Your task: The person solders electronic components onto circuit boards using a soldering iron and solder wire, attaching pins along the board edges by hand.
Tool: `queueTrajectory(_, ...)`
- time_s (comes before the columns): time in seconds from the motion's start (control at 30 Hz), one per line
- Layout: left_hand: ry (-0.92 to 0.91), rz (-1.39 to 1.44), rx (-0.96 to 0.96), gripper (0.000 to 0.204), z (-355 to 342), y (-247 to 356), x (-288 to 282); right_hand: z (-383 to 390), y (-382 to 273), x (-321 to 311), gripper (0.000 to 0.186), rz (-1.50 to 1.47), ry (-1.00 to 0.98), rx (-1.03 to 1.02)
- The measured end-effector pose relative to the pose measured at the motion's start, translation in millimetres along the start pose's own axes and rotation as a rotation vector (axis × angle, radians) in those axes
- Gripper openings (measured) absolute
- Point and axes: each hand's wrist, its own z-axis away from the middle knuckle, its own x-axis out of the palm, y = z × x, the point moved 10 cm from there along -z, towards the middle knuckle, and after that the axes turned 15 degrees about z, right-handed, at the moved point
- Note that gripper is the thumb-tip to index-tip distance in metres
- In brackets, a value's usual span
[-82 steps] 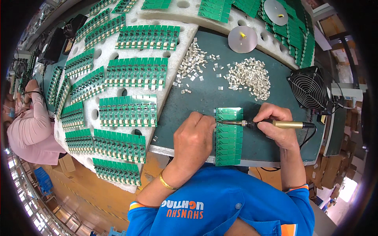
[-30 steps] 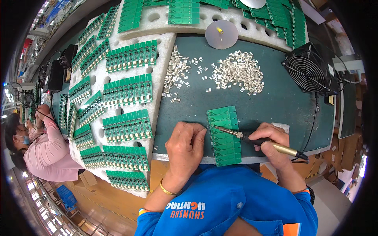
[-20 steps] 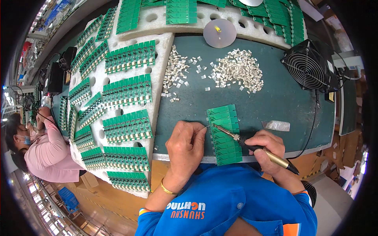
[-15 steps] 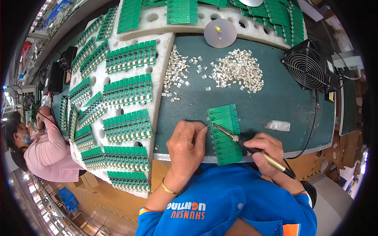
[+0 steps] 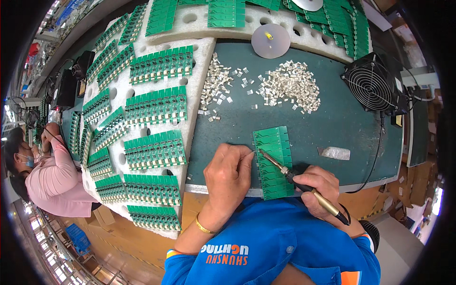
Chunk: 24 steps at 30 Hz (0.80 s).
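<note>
A green circuit board panel (image 5: 278, 175) lies on the table in front of me, its near end at the table edge. My right hand (image 5: 317, 187) is closed round the handle of a soldering iron (image 5: 299, 179). The iron's tip rests at the upper left part of the panel, by its row of pins. Just left of that row, my left hand (image 5: 228, 173) is pinched, fingertips close to the iron's tip. Whatever is between those fingertips is too fine to make out.
White foam (image 5: 198, 85) on the left carries several populated boards (image 5: 156, 105). Loose white connectors (image 5: 290, 88) lie in heaps beyond the panel. A round disc (image 5: 278, 45), a black fan (image 5: 370, 85) and a clear plastic packet (image 5: 336, 153) are around. A co-worker (image 5: 57, 185) sits at left.
The view has shifted slightly. Both hands have hardly moved, with the iron's tip still by the pins at the panel's upper left.
</note>
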Motion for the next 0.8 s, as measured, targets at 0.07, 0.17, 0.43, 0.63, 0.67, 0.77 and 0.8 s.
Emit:
queueTrajectory(0.07,-0.003,-0.003,0.000,0.010,-0.1,-0.1,0.1,0.5,-0.3,0.2,0.032,-0.001,-0.004,-0.001)
queueTrajectory(0.17,0.003,-0.005,-0.001,0.010,-0.2,0.3,-0.3,0.0,-1.0,0.6,0.031,-0.007,-0.011,-0.005)
queueTrajectory(0.43,-0.007,-0.004,-0.006,0.010,-1.6,1.8,0.4,2.0,-0.1,1.4,0.031,-0.021,-0.020,-0.016)
queueTrajectory(0.63,-0.008,-0.025,-0.001,0.011,-1.0,2.5,2.5,3.6,-2.5,2.7,0.033,0.001,-0.023,-0.063)
queueTrajectory(0.67,-0.005,-0.026,0.002,0.011,-0.9,2.6,2.3,3.3,-3.2,2.6,0.034,-0.003,-0.015,-0.069)
queueTrajectory(0.77,-0.014,-0.040,0.008,0.011,-2.3,4.7,3.0,3.1,-3.6,2.3,0.034,-0.016,-0.006,-0.067)
queueTrajectory(0.8,-0.015,-0.039,0.008,0.011,-2.7,5.0,3.0,3.0,-3.1,2.2,0.035,-0.024,-0.004,-0.059)
